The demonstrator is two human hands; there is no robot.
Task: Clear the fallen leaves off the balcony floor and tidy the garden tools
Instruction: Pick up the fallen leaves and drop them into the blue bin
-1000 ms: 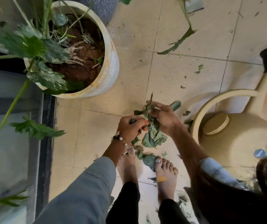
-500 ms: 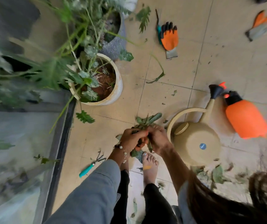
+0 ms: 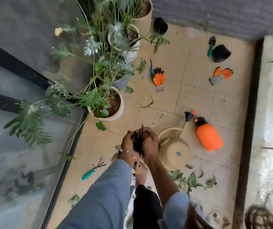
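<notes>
Head view: a watering can, orange sprayer and hand rake are seen on the tiled floor; a leaf clump is clasped between the left hand and right hand, fingers curled round it.

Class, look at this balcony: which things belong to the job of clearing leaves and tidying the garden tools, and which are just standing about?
Part of the job:
left hand and right hand, cupping a bundle of leaves
fallen leaves
hand rake
trowel
orange gloves
watering can
orange sprayer

Just there:
potted plants
black pots
</notes>
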